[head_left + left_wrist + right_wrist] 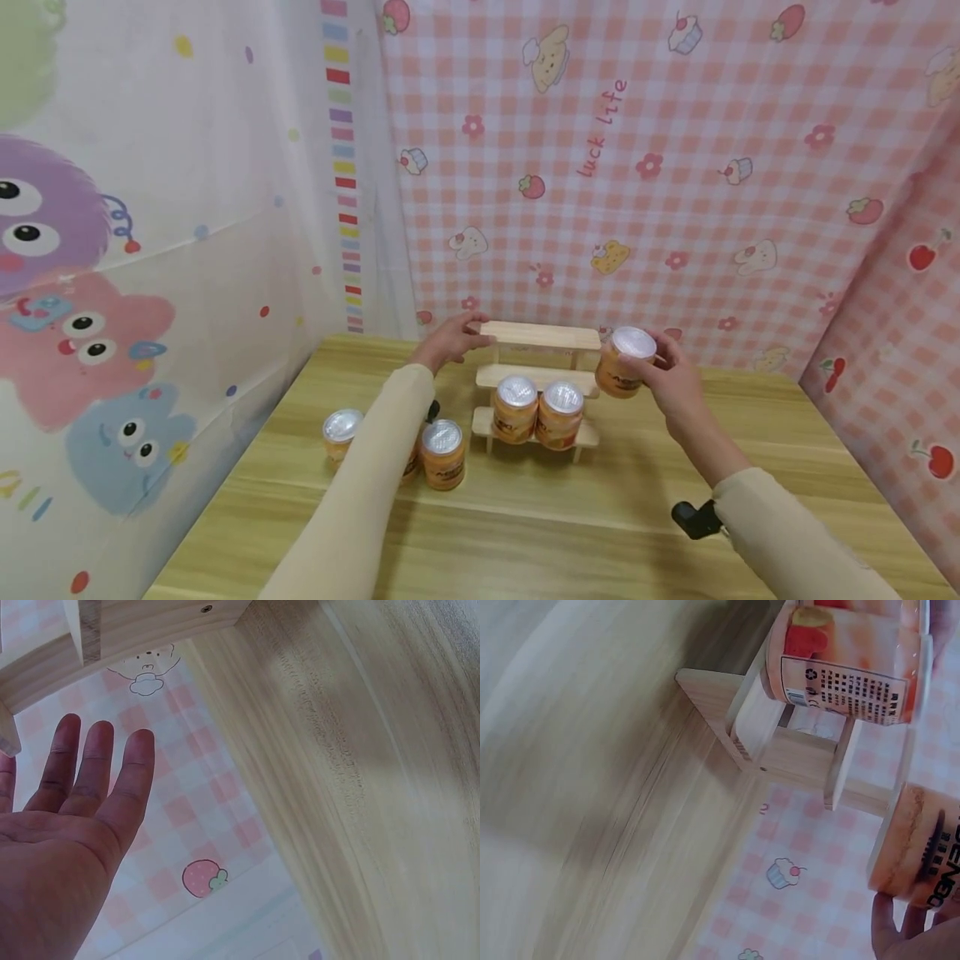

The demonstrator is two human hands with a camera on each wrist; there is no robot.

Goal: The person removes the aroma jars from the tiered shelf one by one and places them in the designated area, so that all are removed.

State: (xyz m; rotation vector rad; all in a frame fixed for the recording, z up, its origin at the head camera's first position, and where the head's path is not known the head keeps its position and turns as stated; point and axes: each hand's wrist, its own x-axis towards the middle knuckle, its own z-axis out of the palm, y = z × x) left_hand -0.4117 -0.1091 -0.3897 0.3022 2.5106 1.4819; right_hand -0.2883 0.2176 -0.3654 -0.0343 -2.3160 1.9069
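Note:
A three-step wooden rack [540, 335] stands on the table, with two orange cans [514, 410] [559, 416] side by side on its lowest step. My left hand [453, 340] is at the left end of the top step; in the left wrist view that hand [75, 817] has its fingers extended beside the wood. Right of the rack, my right hand [672, 383] grips an orange can [621, 363] with a silver lid, held up near the upper steps. The right wrist view shows the gripped can [919, 847] apart from the rack [802, 754], with fingers [900, 922] against it.
Left of the rack, more orange cans [443, 455] [343, 433] stand on the wooden table [525, 533], one partly hidden behind my left sleeve. A pink checked cloth [675, 208] hangs behind the table and a white patterned cloth [225, 167] on the left.

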